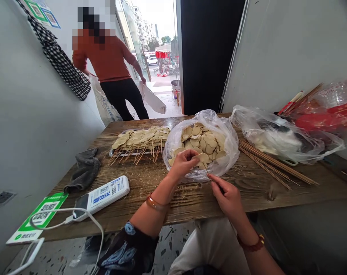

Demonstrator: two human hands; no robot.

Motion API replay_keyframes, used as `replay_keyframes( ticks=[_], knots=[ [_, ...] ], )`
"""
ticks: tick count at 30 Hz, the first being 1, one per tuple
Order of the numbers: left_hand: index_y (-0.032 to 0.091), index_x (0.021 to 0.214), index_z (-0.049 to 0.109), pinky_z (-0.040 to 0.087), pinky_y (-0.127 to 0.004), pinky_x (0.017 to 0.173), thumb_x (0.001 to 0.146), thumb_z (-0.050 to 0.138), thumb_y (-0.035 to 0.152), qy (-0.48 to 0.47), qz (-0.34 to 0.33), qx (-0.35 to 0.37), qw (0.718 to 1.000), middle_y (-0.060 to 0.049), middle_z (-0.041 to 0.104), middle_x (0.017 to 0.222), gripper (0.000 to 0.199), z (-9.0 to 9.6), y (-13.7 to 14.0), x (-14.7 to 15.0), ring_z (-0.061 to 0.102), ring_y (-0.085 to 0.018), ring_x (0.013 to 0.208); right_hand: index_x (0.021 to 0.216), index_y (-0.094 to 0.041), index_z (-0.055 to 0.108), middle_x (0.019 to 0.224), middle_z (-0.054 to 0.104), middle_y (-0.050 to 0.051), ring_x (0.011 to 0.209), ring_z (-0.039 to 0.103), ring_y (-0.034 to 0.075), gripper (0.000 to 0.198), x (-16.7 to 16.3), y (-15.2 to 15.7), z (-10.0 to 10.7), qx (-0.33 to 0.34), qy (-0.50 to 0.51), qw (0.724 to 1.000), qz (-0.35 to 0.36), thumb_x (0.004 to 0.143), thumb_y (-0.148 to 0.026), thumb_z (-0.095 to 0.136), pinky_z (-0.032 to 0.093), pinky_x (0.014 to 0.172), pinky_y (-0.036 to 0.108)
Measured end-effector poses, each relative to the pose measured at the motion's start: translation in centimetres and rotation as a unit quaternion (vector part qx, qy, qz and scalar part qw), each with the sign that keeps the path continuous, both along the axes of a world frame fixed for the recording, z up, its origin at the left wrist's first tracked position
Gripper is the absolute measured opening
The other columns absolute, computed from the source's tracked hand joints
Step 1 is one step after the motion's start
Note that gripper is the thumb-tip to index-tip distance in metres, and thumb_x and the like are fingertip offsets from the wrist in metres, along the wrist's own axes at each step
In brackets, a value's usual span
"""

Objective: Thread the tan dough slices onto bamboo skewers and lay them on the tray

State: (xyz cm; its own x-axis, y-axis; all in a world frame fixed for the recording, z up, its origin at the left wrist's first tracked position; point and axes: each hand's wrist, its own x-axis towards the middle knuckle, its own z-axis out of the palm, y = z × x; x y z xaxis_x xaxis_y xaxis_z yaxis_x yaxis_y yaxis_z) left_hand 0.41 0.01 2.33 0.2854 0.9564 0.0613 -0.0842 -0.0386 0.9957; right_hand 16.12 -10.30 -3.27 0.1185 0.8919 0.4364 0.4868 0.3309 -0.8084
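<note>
My left hand (185, 163) pinches a thin, round, pale slice (202, 159), which looks like potato, over the front of an open clear plastic bag (232, 141). Just to the right, my right hand (225, 193) is closed on a thin wooden skewer (205, 170), its tip at the slice; whether it has pierced it I cannot tell. Many more slices (203, 139) lie heaped inside the bag. Left of it, a tray (123, 153) bears a pile of skewered slices (144, 138), their sticks pointing towards me.
Loose skewers (276, 164) lie to the right, beside crumpled plastic bags (276, 135). On the left are a dark cloth (83, 168), a white power bank (107, 194) with a cable, and a QR card (41, 215). Beyond the table (173, 200), a person (112, 61) holds white sacks near the doorway.
</note>
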Motion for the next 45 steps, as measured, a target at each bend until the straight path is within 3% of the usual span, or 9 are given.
replay_keyframes(
  ticks=[8, 20, 31, 39, 45],
  knots=[
    [0.013, 0.08, 0.065, 0.023, -0.019, 0.045, 0.059, 0.079, 0.036, -0.064, -0.014, -0.072, 0.995, 0.003, 0.053, 0.061, 0.035, -0.55, 0.43, -0.15, 0.037, -0.004, 0.049, 0.105, -0.02, 0.074, 0.1, 0.076, 0.008, 0.089, 0.072, 0.022, 0.028, -0.1, -0.16, 0.12, -0.002, 0.025, 1.0, 0.0, 0.087, -0.026, 0.054, 0.057, 0.081, 0.032],
    [0.012, 0.076, 0.065, 0.023, -0.017, 0.043, 0.058, 0.078, 0.034, -0.08, 0.007, -0.079, 0.994, 0.003, 0.052, 0.058, 0.031, -0.39, 0.21, -0.04, 0.037, -0.003, 0.047, 0.105, -0.021, 0.075, 0.101, 0.076, 0.008, 0.089, 0.073, 0.022, 0.027, -0.12, -0.23, 0.46, 0.01, 0.014, 1.0, 0.014, 0.086, -0.026, 0.056, 0.059, 0.08, 0.034],
    [0.012, 0.069, 0.063, 0.027, -0.017, 0.042, 0.051, 0.081, 0.03, -0.132, 0.001, -0.159, 0.978, 0.001, 0.056, 0.06, 0.031, -0.16, -0.06, 0.09, 0.046, -0.004, 0.048, 0.105, -0.025, 0.075, 0.104, 0.075, 0.006, 0.094, 0.072, 0.024, 0.027, -0.08, -0.38, 0.54, 0.003, 0.009, 1.0, 0.024, 0.087, -0.03, 0.056, 0.058, 0.083, 0.037],
    [0.012, 0.07, 0.061, 0.027, -0.017, 0.042, 0.051, 0.082, 0.031, -0.143, 0.004, -0.144, 0.979, 0.002, 0.055, 0.06, 0.034, -0.17, 0.05, -0.19, 0.045, -0.004, 0.047, 0.105, -0.023, 0.075, 0.102, 0.075, 0.007, 0.089, 0.073, 0.024, 0.027, -0.12, -0.48, 0.73, 0.007, 0.005, 1.0, 0.029, 0.087, -0.029, 0.055, 0.06, 0.076, 0.035],
    [0.012, 0.07, 0.06, 0.027, -0.017, 0.042, 0.05, 0.083, 0.031, -0.141, 0.006, -0.151, 0.978, 0.002, 0.054, 0.06, 0.035, -0.1, 0.0, 0.01, 0.046, -0.004, 0.048, 0.105, -0.023, 0.075, 0.103, 0.075, 0.007, 0.091, 0.072, 0.024, 0.027, -0.08, -0.39, 0.53, 0.01, 0.003, 1.0, 0.022, 0.087, -0.029, 0.055, 0.059, 0.08, 0.036]
  ],
)
